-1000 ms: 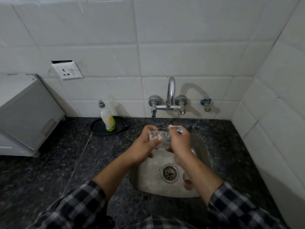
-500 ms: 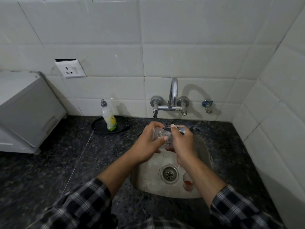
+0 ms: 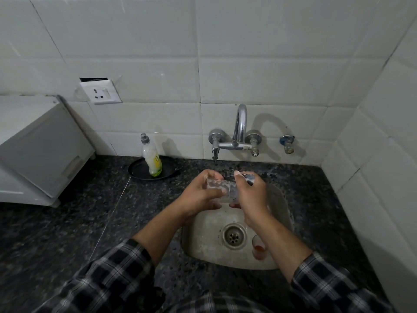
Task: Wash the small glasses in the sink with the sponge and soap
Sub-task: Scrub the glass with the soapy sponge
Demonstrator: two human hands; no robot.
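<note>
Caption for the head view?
Left hand holds a small glass over the sink; right hand holds a sponge to it.

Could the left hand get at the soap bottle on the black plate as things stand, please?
Probably, as far as the path goes: only bare counter lies between the left hand and the soap bottle. But that hand grips the glass, so it would need freeing first.

Two glasses [image 3: 220, 188] [image 3: 259, 247], one soap bottle [image 3: 152, 159], perhaps one sponge [image 3: 249, 178].
</note>
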